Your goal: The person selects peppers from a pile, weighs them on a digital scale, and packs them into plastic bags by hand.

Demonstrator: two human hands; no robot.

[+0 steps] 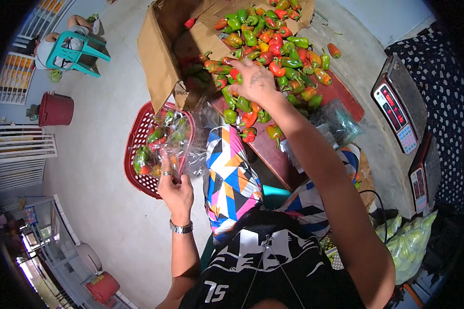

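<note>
Many red, green and orange peppers [288, 49] lie heaped on an opened cardboard box [157, 56] and a red board [340, 92]. My right hand [255, 80] reaches over the left part of the heap, its fingers bent around a red and green pepper. Lower left, my left hand [175, 188] holds the edge of a clear plastic bag [193, 159], thumb and fingers close together. The bag lies over a red perforated basket [134, 149], with several peppers showing in or beneath it; which of the two I cannot tell.
Two digital scales [397, 110] [420, 177] stand at the right. More clear bags [335, 121] lie beside the heap. Bags of green produce [412, 242] are at the lower right. A person sits on a teal chair [69, 54] at the upper left, near a red bucket [56, 109].
</note>
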